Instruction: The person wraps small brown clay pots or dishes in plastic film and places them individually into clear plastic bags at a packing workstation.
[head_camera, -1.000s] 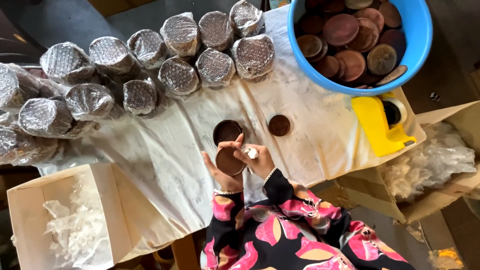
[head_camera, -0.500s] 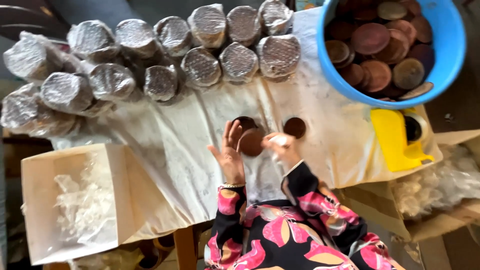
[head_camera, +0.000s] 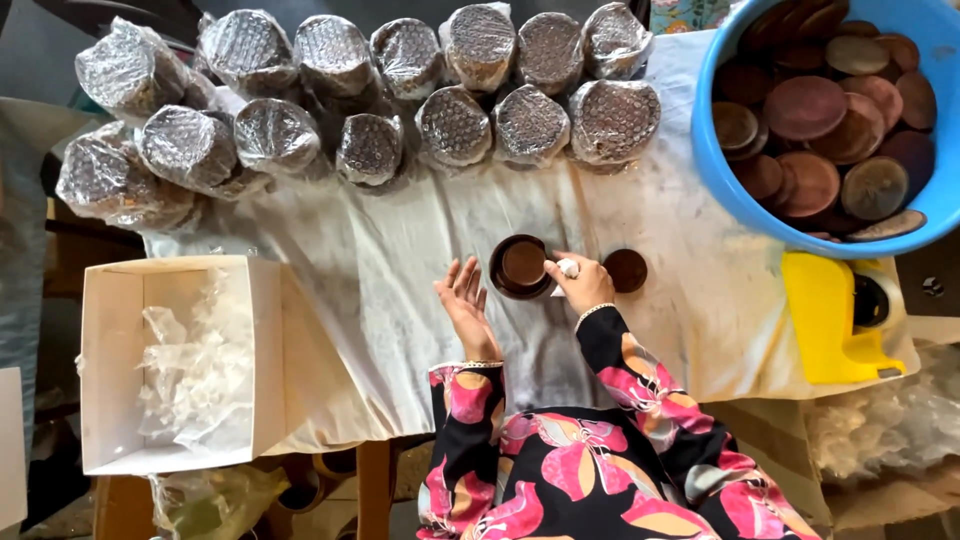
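Head view, looking down on the table (head_camera: 400, 300): many bubble-wrapped bundles (head_camera: 455, 125) already lying in rows beyond the brown dish stack (head_camera: 522, 266), so a good share of the wrapping seeming done. Plenty remaining, judging by the blue tub (head_camera: 715, 170) to the right of and beyond that stack, brimming with bare brown discs (head_camera: 805, 107). Stack itself sitting unwrapped on the white cloth, a smaller dish nested in a larger one; a single small brown lid (head_camera: 626, 270) lying just right of it, apart.

Right hand (head_camera: 582, 283) resting at the stack's right rim, grip pinched together on a small white wad (head_camera: 567, 267), touching or nearly touching the dish edge. Left hand (head_camera: 466, 303) hovering just left of the stack, palm turned up-and-inward, fingers spread apart, holding nothing. Open white box (head_camera: 265, 350) with clear plastic standing well to the left of the stack; yellow tape dispenser (head_camera: 835, 320) well to its right.
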